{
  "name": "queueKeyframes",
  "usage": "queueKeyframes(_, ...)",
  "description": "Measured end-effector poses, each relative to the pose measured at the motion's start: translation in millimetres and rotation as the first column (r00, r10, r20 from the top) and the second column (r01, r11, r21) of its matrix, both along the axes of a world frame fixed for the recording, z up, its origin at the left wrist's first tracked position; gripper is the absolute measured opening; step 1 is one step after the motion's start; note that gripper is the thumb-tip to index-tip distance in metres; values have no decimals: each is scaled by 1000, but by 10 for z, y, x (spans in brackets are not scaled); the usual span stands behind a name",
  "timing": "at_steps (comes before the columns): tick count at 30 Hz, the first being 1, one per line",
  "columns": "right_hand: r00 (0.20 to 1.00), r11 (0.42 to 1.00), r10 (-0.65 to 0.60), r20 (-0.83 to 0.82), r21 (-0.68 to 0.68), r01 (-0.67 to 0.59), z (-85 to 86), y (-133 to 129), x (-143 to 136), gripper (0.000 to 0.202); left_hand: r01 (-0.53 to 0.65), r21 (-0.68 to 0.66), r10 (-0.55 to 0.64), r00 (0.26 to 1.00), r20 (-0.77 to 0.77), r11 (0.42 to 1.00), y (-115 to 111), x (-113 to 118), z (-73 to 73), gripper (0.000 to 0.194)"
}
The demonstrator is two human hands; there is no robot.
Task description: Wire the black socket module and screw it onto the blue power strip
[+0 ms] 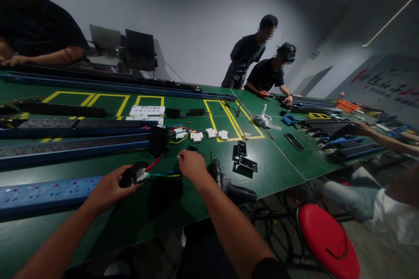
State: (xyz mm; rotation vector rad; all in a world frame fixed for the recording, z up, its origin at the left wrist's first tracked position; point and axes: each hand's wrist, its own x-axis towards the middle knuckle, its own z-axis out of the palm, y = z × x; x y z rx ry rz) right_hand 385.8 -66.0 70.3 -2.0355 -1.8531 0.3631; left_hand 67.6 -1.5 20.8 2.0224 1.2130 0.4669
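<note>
My left hand is closed around a black plastic housing, held just above the table near the end of a blue power strip. A white connector sits at the housing's right side. From it a red wire with a ring end sticks up, and green and blue wires run right toward my right hand. That hand's fingers are curled together; what they pinch, if anything, is hidden. A black power drill lies beside my right wrist, its bit pointing away.
Several white connectors with coloured wires lie beyond my hands. Black frames rest right of the drill. Long strips cover the table's left. Co-workers are across the table and at the right. A red stool stands right.
</note>
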Motion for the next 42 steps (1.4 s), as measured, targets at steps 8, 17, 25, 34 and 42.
queueKeyframes(8,938,996,83,338,-41,-74,-211,889,225,67,-53,4,53,995,84,999,6,32,22,76)
queueKeyframes(17,882,960,268,387,-181,-212,-225,1286,444,51,-41,10,39,989,141,999,-4,72,125,67)
queueKeyframes(25,883,968,230,410,-193,-162,-195,1305,819,47,-41,-1,41,986,161,999,9,52,106,68)
queueKeyframes(34,892,973,226,391,-144,-183,-144,1368,955,38,-30,-26,34,985,167,999,14,51,111,67)
queueKeyframes(42,917,972,232,324,-112,-206,-82,1339,1050,25,-49,-33,54,985,164,998,55,32,43,72)
